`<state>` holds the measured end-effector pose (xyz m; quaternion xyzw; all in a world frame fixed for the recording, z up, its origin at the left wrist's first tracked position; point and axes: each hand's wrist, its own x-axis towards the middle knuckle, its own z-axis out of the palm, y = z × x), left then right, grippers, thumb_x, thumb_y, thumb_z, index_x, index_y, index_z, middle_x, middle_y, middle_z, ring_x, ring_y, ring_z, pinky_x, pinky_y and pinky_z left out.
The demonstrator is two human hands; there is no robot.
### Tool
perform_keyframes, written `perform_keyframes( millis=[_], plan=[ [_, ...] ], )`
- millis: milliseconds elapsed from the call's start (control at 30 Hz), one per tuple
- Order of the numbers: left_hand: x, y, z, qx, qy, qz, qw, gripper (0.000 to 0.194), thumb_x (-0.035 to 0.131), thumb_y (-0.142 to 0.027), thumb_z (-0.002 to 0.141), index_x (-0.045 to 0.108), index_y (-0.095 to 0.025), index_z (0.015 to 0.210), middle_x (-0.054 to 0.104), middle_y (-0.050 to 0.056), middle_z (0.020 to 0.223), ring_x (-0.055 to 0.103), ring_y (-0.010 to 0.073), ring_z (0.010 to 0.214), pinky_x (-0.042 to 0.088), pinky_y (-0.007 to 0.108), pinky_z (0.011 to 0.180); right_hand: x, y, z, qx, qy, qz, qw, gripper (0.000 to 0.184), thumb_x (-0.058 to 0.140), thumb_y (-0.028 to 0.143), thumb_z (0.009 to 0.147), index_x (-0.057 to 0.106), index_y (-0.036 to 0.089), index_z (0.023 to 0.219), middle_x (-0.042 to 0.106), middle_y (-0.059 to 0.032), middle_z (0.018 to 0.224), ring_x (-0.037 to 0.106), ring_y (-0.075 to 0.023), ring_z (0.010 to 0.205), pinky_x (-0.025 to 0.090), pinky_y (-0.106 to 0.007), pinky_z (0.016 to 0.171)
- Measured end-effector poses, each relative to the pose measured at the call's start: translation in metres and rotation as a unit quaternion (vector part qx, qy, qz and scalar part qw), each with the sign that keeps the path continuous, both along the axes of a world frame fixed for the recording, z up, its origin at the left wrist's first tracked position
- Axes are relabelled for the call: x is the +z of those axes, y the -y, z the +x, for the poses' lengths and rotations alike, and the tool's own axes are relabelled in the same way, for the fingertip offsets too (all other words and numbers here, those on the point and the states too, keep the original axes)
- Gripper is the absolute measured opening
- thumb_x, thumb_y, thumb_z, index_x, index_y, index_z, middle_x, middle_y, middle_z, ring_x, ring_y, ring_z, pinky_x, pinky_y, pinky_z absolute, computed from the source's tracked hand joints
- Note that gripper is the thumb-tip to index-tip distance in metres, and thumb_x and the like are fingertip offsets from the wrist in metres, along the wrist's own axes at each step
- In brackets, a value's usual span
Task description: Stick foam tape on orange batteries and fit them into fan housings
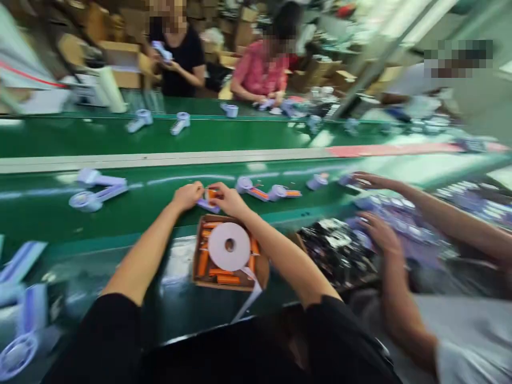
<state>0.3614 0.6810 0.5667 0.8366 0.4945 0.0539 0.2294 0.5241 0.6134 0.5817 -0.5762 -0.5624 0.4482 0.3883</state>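
The person's own fingers cover much of the lavender plastic housing (pixel 208 207), and blur softens the rest, so its full outline cannot be made out. It is just above the green surface (pixel 156 210), beyond the cardboard box (pixel 262 273); whether it touches the surface is unclear. The left hand (pixel 188 196) is closed on one side of the housing, while the right hand (pixel 230 200) pinches an orange piece (pixel 211 194) at it, the fingers drawn narrow. The visible strip of housing is pale and smooth, the orange piece bright against it. In the box, a white roll (pixel 219 252) hides many of the orange cylinders (pixel 203 262); its loose strip (pixel 253 290) trails over the near rim. To the right lie two housings (pixel 277 192) with orange in their handles. At the lower left, another housing (pixel 18 354) is cut off by the frame. Any lettering on the cylinders is too small to read.
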Motion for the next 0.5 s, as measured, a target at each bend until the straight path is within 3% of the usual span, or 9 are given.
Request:
perform_keyframes(
  millis=[67, 167, 333, 500],
  plan=[
    [-0.012, -0.009, -0.022, 0.032, -0.016, -0.012, 0.999, 0.036, 0.052, -0.046, 0.11, 0.068, -0.019, 0.129, 0.073, 0.01, 0.124, 0.07, 0.0245, 0.114, 0.056, 0.044, 0.101, -0.021, -0.009, 0.003, 0.041, 0.034, 0.026, 0.998, 0.041, 0.076, 0.009, 0.081, 0.069, 0.016, 0.122, 0.083, 0.0007, 0.093, 0.08, -0.0141, 0.089, 0.059, -0.023, 0.088],
    [-0.027, -0.015, -0.022, 0.037, -0.007, -0.012, 0.999, 0.038, 0.039, -0.045, 0.113, 0.067, -0.025, 0.128, 0.076, 0.009, 0.12, 0.069, 0.0255, 0.116, 0.051, 0.037, 0.098, -0.036, -0.009, 0.007, 0.065, 0.104, 0.058, 0.991, 0.039, 0.076, 0.011, 0.086, 0.068, 0.016, 0.124, 0.083, -0.0067, 0.1, 0.081, -0.0204, 0.094, 0.06, -0.032, 0.091],
    [-0.037, -0.015, -0.007, 0.019, 0.012, -0.007, 1.0, 0.036, 0.039, -0.046, 0.111, 0.065, -0.026, 0.126, 0.077, 0.008, 0.116, 0.069, 0.0258, 0.111, 0.049, 0.035, 0.094, -0.036, -0.004, 0.017, 0.085, 0.246, 0.078, 0.962, 0.039, 0.07, 0.019, 0.097, 0.063, 0.017, 0.136, 0.082, -0.0119, 0.112, 0.079, -0.0227, 0.105, 0.058, -0.032, 0.094],
    [-0.039, -0.016, -0.002, 0.022, 0.001, -0.004, 1.0, 0.037, 0.038, -0.047, 0.11, 0.066, -0.026, 0.124, 0.075, 0.01, 0.118, 0.069, 0.0287, 0.112, 0.051, 0.038, 0.095, -0.028, -0.006, 0.023, 0.147, 0.401, 0.052, 0.903, 0.039, 0.067, 0.028, 0.1, 0.064, 0.023, 0.139, 0.082, -0.0096, 0.104, 0.078, -0.028, 0.099, 0.055, -0.032, 0.086]
  ],
)
